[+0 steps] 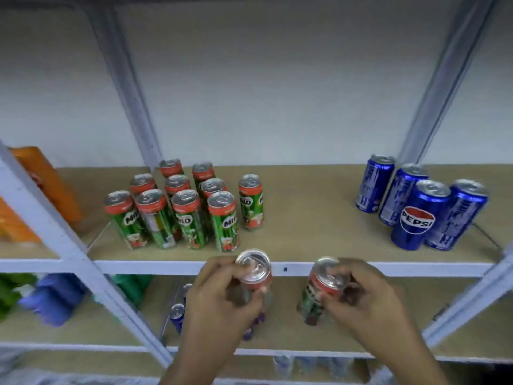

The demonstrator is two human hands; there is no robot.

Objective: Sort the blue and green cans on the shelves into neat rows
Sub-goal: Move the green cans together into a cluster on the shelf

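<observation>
Several green Milo cans (191, 215) stand in rows on the left of the upper shelf (305, 218), with one more green can (251, 201) apart at their right. Several blue Pepsi cans (416, 212) stand in a cluster at the shelf's right end. My left hand (222, 298) grips a green can (254, 266) by its upper part, in front of the shelf's front edge. My right hand (361, 298) holds another green can (322, 287), tilted, at the same height. Blue cans (177, 315) on the lower shelf show partly behind my left hand.
White metal uprights (83, 262) and a front rail (388, 268) frame the shelves. Orange packets (47, 184) lean at the far left of the upper shelf. Green and blue packets (50, 298) lie on the lower shelf's left. A bare stretch of shelf lies between the green and blue groups.
</observation>
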